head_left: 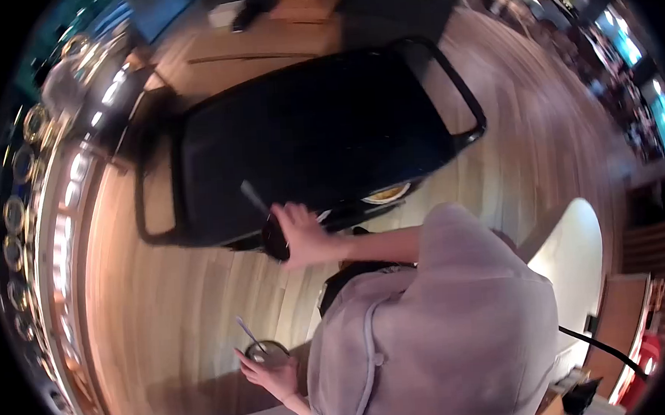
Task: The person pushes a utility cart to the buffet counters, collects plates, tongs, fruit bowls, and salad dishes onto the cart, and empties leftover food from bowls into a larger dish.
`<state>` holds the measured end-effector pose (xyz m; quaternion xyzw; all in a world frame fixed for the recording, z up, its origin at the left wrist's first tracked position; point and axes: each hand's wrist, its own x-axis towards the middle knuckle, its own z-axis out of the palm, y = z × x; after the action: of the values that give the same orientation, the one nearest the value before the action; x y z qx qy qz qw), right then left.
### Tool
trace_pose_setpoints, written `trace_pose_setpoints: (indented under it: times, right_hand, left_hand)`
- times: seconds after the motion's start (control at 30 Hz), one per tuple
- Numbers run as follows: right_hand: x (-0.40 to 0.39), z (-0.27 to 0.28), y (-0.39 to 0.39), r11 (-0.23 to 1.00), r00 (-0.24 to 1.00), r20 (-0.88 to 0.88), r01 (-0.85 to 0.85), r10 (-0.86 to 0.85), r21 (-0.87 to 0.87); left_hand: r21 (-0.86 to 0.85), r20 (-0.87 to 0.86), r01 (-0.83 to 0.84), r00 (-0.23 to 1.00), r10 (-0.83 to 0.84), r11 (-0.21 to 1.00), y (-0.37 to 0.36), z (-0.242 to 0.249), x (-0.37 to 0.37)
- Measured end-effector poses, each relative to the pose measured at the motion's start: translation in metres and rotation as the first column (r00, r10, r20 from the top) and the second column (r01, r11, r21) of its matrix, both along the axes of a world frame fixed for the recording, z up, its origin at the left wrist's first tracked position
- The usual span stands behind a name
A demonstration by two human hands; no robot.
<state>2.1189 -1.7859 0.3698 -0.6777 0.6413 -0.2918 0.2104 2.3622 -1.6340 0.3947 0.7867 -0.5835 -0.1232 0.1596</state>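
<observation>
My right hand [304, 235], its arm reaching across from the light sleeve, is closed on a dark bowl [275, 238] tilted on its side. A pale, blurred utensil [254, 196] sticks out beyond the bowl, over the near edge of a black cart [306, 126]. Lower down, my left hand [274, 377] grips a small round bowl [269, 353] from its underside and edge. A spoon [247, 331] leans out of that bowl. Under the cart's top, a dish with something yellow [389, 195] shows on a lower level.
The cart has a loop handle [461, 88] at each end and stands on a wood floor [202, 304]. A lit counter [68, 191] runs along the left. A white rounded surface [572, 255] is at the right. Wooden furniture [263, 38] stands behind the cart.
</observation>
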Motion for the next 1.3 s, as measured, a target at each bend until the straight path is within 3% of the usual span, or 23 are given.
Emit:
trace_pose_setpoints:
  times: [0.1, 0.2, 0.27, 0.33, 0.47, 0.53, 0.6, 0.67, 0.83, 0.97, 1.03, 1.3]
  right_hand:
    - [-0.092, -0.005, 0.014, 0.946, 0.942, -0.086, 0.325, -0.323, -0.002]
    - [-0.166, -0.012, 0.031, 0.846, 0.835, -0.193, 0.531, -0.515, 0.037]
    - [-0.189, -0.036, 0.031, 0.789, 0.763, -0.265, 0.614, -0.589, 0.013]
    - [-0.229, -0.048, 0.039, 0.752, 0.716, -0.321, 0.659, -0.620, 0.016]
    - [-0.272, -0.064, 0.047, 0.691, 0.676, -0.288, 0.720, -0.678, 0.062]
    - [-0.281, -0.064, 0.038, 0.686, 0.679, -0.242, 0.725, -0.693, 0.068]
    - [-0.292, -0.066, 0.025, 0.692, 0.691, -0.213, 0.718, -0.691, 0.082]
    - [-0.310, -0.065, 0.012, 0.690, 0.700, -0.188, 0.713, -0.690, 0.124]
    - [-0.334, -0.072, -0.023, 0.699, 0.695, -0.176, 0.713, -0.698, 0.044]
    - [-0.337, -0.068, -0.048, 0.736, 0.723, -0.222, 0.676, -0.655, 0.030]
    - [-0.346, -0.059, -0.062, 0.748, 0.760, -0.191, 0.648, -0.621, 0.143]
    - [-0.372, -0.072, -0.101, 0.775, 0.769, -0.205, 0.628, -0.605, 0.069]
  left_hand:
    - [-0.033, -0.057, 0.243, 0.968, -0.244, 0.970, -0.053, 0.003, -0.039]
    - [-0.041, -0.058, 0.470, 0.880, -0.471, 0.882, -0.106, 0.009, -0.088]
    - [-0.082, -0.143, 0.608, 0.777, -0.613, 0.790, -0.156, 0.000, -0.114]
    - [-0.068, -0.095, 0.712, 0.692, -0.715, 0.698, -0.188, -0.001, -0.171]
    - [-0.099, -0.118, 0.872, 0.469, -0.876, 0.480, -0.234, -0.022, -0.284]
    - [-0.101, -0.126, 0.907, 0.396, -0.910, 0.409, -0.255, -0.037, -0.334]
    - [-0.042, -0.202, 0.895, 0.428, -0.881, 0.445, -0.272, -0.051, -0.385]
    - [0.002, -0.167, 0.912, 0.405, -0.899, 0.411, -0.291, -0.063, -0.435]
    - [0.005, -0.088, 0.918, 0.395, -0.915, 0.396, -0.349, -0.088, -0.514]
    - [0.061, -0.043, 0.894, 0.446, -0.894, 0.444, -0.385, -0.095, -0.539]
    - [0.049, -0.029, 0.890, 0.455, -0.890, 0.454, -0.397, -0.095, -0.549]
    - [0.144, -0.033, 0.829, 0.550, -0.834, 0.541, -0.432, -0.108, -0.577]
